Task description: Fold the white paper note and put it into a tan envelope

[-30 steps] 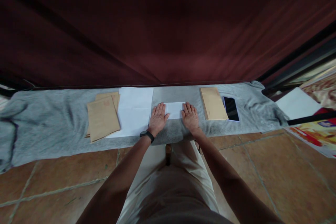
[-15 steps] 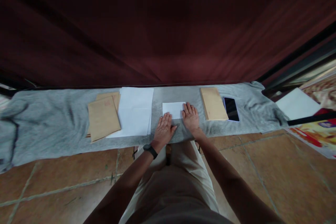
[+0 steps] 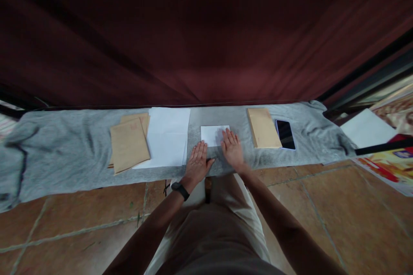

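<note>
A small white folded sheet of paper point(image 3: 212, 135) lies flat on the grey cloth in front of me. My left hand point(image 3: 197, 161) is spread at its lower left corner, fingers stretched out and the thumb apart. Over the paper's right end lies my right hand point(image 3: 232, 148), its fingers extended and nothing gripped. To the left are larger white sheets point(image 3: 167, 137) with a crease across them. Brown envelopes point(image 3: 129, 146) overlap those sheets' left side. A stack of brown envelopes point(image 3: 264, 128) sits to the right of my right hand.
A phone point(image 3: 285, 134) lies beside the right-hand stack. The grey cloth point(image 3: 64, 150) covers a long narrow surface, with a dark red curtain point(image 3: 206, 51) behind it. At far right are a white sheet point(image 3: 368, 128) and a colourful printed package point(image 3: 392, 167).
My left hand has shifted slightly left and down, toward the paper's corner. The right hand has moved a little left over the paper's right end. The view has shifted slightly.
</note>
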Available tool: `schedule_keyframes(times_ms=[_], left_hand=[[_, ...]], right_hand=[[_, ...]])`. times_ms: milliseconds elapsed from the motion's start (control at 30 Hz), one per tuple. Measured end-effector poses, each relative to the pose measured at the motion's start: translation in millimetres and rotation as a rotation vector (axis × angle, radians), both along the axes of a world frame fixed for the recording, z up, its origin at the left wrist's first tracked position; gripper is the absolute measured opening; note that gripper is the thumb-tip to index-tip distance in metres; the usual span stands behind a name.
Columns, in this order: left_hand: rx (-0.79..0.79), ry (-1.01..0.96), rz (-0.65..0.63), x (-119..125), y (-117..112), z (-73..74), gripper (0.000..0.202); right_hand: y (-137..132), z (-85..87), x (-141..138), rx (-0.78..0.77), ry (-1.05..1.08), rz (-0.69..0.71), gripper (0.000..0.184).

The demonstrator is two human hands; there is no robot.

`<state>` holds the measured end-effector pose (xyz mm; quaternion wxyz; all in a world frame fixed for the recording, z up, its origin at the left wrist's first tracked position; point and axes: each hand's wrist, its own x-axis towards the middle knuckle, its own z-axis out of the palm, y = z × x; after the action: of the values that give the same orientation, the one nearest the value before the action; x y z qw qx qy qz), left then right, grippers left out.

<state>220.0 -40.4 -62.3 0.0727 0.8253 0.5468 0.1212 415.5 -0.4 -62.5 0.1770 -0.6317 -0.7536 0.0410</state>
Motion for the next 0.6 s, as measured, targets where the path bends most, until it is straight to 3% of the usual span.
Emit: schedule_keyframes(times_ms=[100,167,267,600], left_hand=[[-0.001,0.009,-0.003,-1.2,0.4,-1.8,0.069],[0.003,0.017,-0.015,-2.3,0.2,-2.2,0.068],[0.008,0.022,-0.018,-2.9,-0.1,-1.3,0.066],[-0.006,-0.096,0.017,-2.5,2.2,-5.4,0.065]], right_hand=[[-18.1,1.1,-17.3,-0.033,-0.002,0.209,0.051],[-27.6,-0.2,-24.9,-0.052,0.001,0.256,0.049],[-34.5,-3.5,-22.7,-0.058,-0.002,0.218,0.049],[-38.3,-12.6,27.7,0.003,-0.033,0.077,0.055]])
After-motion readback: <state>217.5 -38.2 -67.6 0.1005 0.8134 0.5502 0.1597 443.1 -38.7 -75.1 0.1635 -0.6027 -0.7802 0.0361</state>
